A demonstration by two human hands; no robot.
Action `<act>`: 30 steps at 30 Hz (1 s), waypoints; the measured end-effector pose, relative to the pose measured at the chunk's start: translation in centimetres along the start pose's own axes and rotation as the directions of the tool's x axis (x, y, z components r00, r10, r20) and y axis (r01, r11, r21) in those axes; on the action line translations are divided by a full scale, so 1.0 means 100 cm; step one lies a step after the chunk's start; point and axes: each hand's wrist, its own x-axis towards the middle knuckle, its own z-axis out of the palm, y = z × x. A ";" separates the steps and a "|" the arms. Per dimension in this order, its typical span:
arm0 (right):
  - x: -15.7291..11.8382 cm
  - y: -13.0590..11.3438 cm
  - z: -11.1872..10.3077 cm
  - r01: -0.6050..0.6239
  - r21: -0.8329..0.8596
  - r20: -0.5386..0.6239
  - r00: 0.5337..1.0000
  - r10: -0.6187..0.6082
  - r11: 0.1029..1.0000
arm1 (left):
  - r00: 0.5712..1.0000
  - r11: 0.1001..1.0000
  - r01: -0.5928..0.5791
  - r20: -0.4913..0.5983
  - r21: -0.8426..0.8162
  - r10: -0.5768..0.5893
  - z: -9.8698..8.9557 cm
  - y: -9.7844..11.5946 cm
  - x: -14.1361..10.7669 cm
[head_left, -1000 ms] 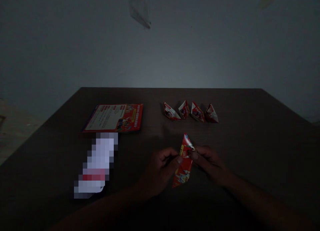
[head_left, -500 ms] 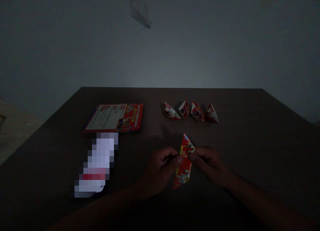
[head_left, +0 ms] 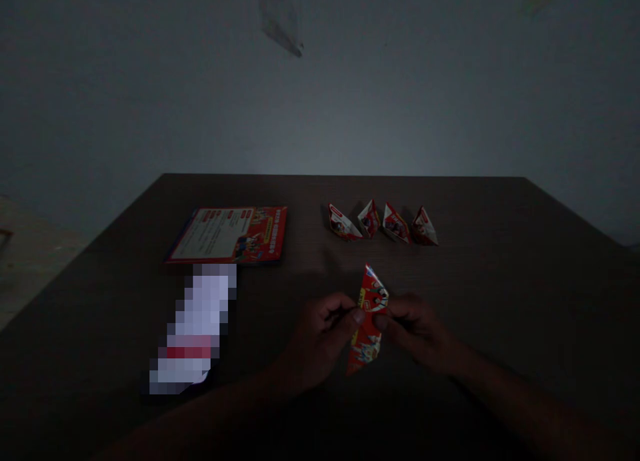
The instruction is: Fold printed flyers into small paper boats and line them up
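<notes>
A piece of folded paper (head_left: 369, 328), glossy red with printed cartoon figures and a yellow strip, is held upright above the near part of the table. My left hand (head_left: 325, 334) pinches its left edge between thumb and fingers. On the opposite edge, my right hand (head_left: 417, 328) grips it the same way, thumb lying on the printed face. The paper has a long slanted shape with pointed ends. Farther back stand several small folded paper pieces in a row, among them a red and white one (head_left: 344, 224) at the left and another (head_left: 425, 226) at the right.
On the dark wooden table (head_left: 480, 248), a stack of red printed booklets or cards (head_left: 220, 234) lies at the left. In front of it is a bright, pixelated phone-like object (head_left: 200, 321). A clear plastic bag (head_left: 281, 18) hangs against the wall (head_left: 400, 101).
The folded paper has tilted slightly in my hands. My right thumb has shifted a little left and down along its edge. The things on the table have stayed put.
</notes>
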 end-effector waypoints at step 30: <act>0.001 0.002 0.001 -0.013 0.007 0.128 0.992 0.012 1.000 | 0.999 1.000 0.003 -0.054 -0.002 -0.003 0.000 -0.001 0.001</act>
